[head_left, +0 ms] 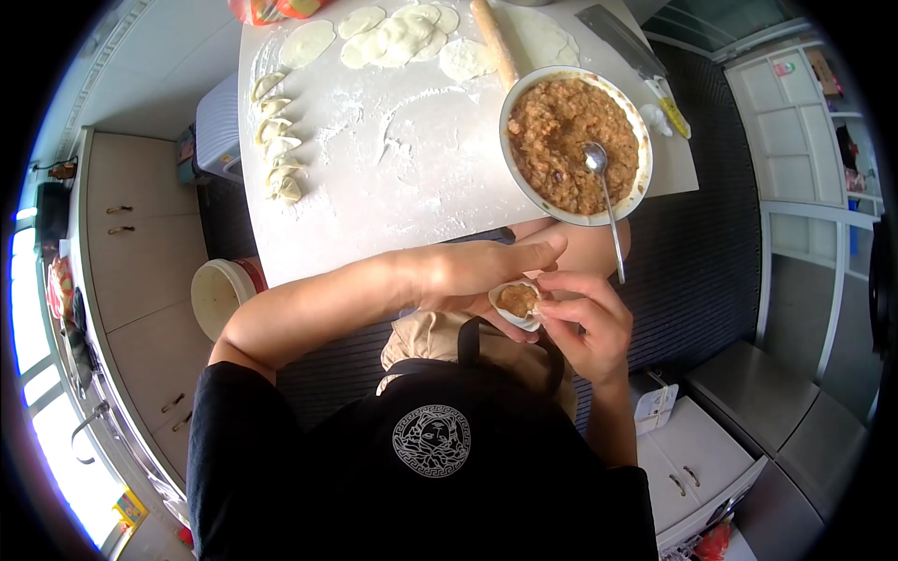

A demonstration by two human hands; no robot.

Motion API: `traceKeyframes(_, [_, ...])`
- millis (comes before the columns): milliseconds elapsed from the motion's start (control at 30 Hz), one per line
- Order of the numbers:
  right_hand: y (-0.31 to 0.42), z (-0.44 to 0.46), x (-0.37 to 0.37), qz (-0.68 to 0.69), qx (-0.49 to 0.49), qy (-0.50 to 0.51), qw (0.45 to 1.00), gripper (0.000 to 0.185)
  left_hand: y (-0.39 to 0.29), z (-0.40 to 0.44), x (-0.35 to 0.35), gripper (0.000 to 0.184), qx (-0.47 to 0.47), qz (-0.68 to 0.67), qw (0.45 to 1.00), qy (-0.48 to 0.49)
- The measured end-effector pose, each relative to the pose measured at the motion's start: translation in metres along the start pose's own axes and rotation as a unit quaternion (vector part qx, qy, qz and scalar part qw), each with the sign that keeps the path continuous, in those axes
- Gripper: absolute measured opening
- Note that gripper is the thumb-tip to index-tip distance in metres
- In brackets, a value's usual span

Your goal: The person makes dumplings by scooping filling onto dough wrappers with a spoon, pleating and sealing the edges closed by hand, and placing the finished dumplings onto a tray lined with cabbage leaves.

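An unsealed dumpling point(517, 301), a white wrapper with brown filling showing in its middle, lies in my left hand point(458, 278). The fingers of that hand curl beneath it, and the thumb points up and away from it. My right hand point(591, 323) pinches the wrapper's right edge between thumb and fingers. Just beyond both hands stands a bowl point(506, 150) of brown minced filling point(561, 131), with a metal spoon point(599, 168) resting in it, its handle hanging over the near rim. Folded dumplings point(278, 145) form a row along the table's left side.
Round wrappers point(402, 35) overlap at the back of the floury white table point(393, 187). A rolling pin point(496, 47) lies beside them, with a broad-bladed knife point(622, 42) at the right edge. On the floor at left stands a white bucket point(213, 297).
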State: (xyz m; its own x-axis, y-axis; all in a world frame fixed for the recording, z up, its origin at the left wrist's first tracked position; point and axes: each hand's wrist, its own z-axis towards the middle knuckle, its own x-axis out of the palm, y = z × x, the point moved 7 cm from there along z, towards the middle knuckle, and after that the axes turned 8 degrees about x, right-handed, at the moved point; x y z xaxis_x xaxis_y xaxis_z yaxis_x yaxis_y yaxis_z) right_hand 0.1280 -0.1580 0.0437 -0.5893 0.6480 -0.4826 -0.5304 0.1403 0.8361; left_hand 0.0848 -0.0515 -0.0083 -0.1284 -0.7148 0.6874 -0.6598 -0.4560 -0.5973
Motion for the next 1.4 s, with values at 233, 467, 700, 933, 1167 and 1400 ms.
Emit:
traceKeyframes(233, [-0.007, -0.003, -0.010, -0.012, 0.022, -0.075, 0.997, 0.016, 0.001, 0.002, -0.013, 0.069, 0.007, -0.109, 0.994, -0.014])
traceKeyframes(467, [-0.025, -0.003, 0.000, 0.041, 0.117, -0.087, 0.988, 0.022, 0.035, 0.006, -0.012, 0.066, 0.102, -0.153, 0.973, -0.138])
traceKeyframes(700, [-0.014, 0.002, -0.003, -0.018, 0.153, -0.071, 0.985, 0.024, 0.031, 0.000, 0.002, 0.065, 0.161, -0.257, 0.948, -0.092])
traceKeyframes(933, [-0.008, -0.002, -0.003, -0.045, 0.107, -0.069, 0.991, 0.016, 0.029, -0.005, 0.004, 0.063, 0.179, -0.205, 0.957, -0.097])
traceKeyframes(1167, [0.004, 0.001, 0.000, -0.050, 0.027, -0.034, 0.998, 0.013, 0.028, -0.008, 0.000, 0.057, 0.115, -0.164, 0.977, -0.075])
traceKeyframes(1400, [0.007, 0.000, -0.002, -0.031, 0.012, -0.044, 0.998, 0.013, 0.021, -0.009, -0.002, 0.054, 0.100, -0.131, 0.985, -0.060])
